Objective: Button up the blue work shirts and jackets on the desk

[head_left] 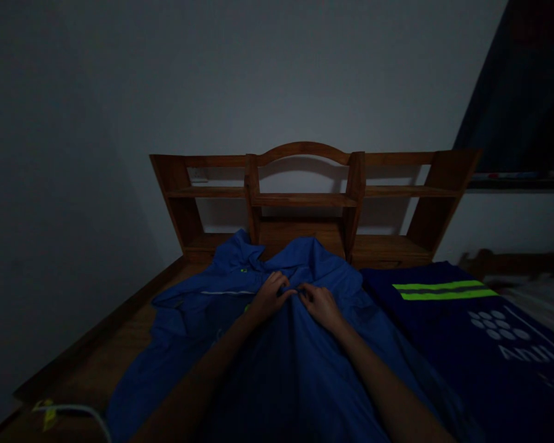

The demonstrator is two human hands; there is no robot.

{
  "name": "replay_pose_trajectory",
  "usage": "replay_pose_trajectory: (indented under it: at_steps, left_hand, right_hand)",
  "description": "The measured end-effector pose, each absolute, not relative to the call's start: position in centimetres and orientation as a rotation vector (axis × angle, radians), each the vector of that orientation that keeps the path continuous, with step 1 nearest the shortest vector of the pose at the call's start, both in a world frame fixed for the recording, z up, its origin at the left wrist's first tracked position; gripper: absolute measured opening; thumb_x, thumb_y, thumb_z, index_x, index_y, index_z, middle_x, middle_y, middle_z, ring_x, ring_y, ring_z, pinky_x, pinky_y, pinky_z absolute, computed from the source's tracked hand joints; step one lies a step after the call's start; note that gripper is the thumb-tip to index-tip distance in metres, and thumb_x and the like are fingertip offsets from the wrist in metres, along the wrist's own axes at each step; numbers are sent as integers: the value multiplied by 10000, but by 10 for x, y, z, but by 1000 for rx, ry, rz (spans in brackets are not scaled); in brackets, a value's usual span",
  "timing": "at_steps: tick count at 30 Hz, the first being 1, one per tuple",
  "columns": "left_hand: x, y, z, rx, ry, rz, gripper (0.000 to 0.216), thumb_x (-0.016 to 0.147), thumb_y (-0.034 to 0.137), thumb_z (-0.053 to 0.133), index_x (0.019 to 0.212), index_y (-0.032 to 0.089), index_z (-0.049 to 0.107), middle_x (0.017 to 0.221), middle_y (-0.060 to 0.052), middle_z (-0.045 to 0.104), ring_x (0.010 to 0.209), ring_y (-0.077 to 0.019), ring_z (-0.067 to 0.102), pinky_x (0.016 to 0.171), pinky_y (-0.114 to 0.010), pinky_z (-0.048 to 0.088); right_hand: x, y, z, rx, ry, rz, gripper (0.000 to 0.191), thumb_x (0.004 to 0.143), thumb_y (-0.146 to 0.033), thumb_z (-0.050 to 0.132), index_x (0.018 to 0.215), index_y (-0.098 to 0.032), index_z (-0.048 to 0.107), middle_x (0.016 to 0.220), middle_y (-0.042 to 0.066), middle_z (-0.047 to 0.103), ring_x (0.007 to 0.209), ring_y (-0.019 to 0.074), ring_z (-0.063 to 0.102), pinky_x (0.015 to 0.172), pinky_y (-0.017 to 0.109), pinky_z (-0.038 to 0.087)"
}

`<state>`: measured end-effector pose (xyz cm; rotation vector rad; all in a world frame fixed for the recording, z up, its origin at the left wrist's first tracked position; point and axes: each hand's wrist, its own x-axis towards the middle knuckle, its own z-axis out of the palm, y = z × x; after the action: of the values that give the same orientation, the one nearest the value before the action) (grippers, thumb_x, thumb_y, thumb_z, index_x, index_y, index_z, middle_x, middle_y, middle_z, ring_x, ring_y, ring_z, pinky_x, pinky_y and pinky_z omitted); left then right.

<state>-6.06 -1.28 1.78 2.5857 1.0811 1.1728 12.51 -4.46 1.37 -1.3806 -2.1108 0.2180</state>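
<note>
A blue jacket [323,363] lies spread over the wooden surface in front of me, rumpled at its far end, with a pale piping line on its left part. My left hand [268,296] is closed on the jacket's fabric near the top of its middle line, thumb reaching toward the right. Just across from it, my right hand [322,303] pinches the same fabric with thumb and curled fingers. A small gap separates the two hands. Dim light keeps me from making out any fastener between the fingertips.
Behind the jacket stands a wooden shelf headboard [305,200] against the pale wall [212,74]. To the right lies a folded dark blue garment [425,326] with a yellow-green stripe and white print. A white cable [80,408] with a yellow tag is at the lower left.
</note>
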Motion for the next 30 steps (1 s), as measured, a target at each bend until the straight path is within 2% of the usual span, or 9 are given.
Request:
replay_pose_trajectory:
  at_steps: [5,7,11,14,17,19,22,24,30]
  left_hand:
    - [-67,-8,22,2493,1150,1316,168,842,356,519,808,192,505,829,-27,525,835,-176,487,770,-314,405]
    - [-68,-8,25,2415,1203,1408,174,854,357,498,794,194,500,814,-22,524,823,-173,493,762,-310,408]
    - [-76,-4,29,2230,1350,1661,188,871,363,459,784,201,499,804,-15,523,823,-173,501,767,-315,413]
    - [-86,3,26,2050,1504,1866,198,873,369,448,773,208,502,779,-10,520,794,-174,505,733,-310,420]
    - [-93,6,24,1959,1633,1944,187,874,359,444,787,215,525,759,-16,532,770,-188,510,712,-327,429]
    - [-92,1,28,1981,1667,1960,160,881,330,432,859,219,546,832,-35,562,831,-205,521,769,-370,430]
    - [-81,-16,39,2160,1584,1895,172,877,284,447,1008,225,542,1028,-64,568,1006,-223,504,904,-424,391]
    - [-68,-27,46,2332,1435,1752,203,870,260,463,1057,231,536,1092,-64,558,1068,-216,487,950,-415,378]
    - [-49,-36,39,2607,955,1265,345,859,132,410,1173,247,498,1142,-51,554,1092,-170,497,957,-352,415]
  right_hand:
    - [133,-55,30,-1437,-2276,65,544,805,-138,486,1313,-303,386,944,27,650,841,173,610,694,225,389]
    - [139,-58,40,-1499,-2302,-37,571,771,-83,485,1297,-292,406,1047,62,617,912,189,589,741,242,389]
    - [148,-60,55,-1652,-2262,-199,342,760,-98,501,1071,-217,582,1046,115,586,909,217,575,744,275,397]
    - [149,-57,50,-1608,-2226,-153,185,812,-192,502,955,-215,618,967,86,602,853,196,588,714,262,404]
    - [144,-55,36,-1523,-2135,-32,165,855,-231,474,898,-235,633,895,41,619,806,163,597,700,236,404]
    - [139,-56,29,-1479,-2086,7,178,864,-223,462,864,-236,639,873,30,622,791,154,596,697,227,401]
    - [134,-60,26,-1427,-2042,23,182,863,-214,459,858,-232,640,869,27,619,785,151,590,697,225,399]
    - [133,-62,28,-1406,-2010,32,183,861,-209,455,859,-227,638,863,26,614,783,152,586,701,227,400]
    - [131,-60,28,-1334,-1906,97,171,840,-173,468,873,-215,631,906,33,596,814,155,573,760,238,415]
